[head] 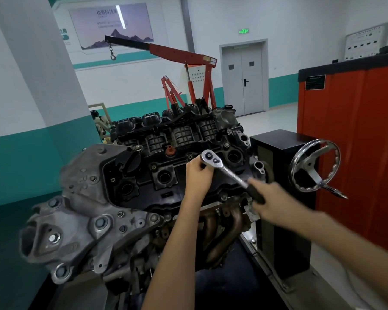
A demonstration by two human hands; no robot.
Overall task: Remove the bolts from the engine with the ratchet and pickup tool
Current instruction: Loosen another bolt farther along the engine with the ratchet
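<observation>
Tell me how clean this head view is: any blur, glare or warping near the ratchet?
Head view: the right hand on the ratchet handle is motion-blurred; the left hand by its head and the engine are sharp; a bright reflection streaks the wall poster; wide-angle warping tilts the pillar and orange cabinet.

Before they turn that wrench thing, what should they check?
1. Left hand steadying the ratchet head: ok.
2. Right hand gripping the black handle: ok.
3. Socket sitting squarely on a bolt: cannot tell, hidden under the head.
4. Swing room beside the silver wheel: ok, they are apart.
5. Pickup tool within reach: cannot tell, not in view.
</observation>
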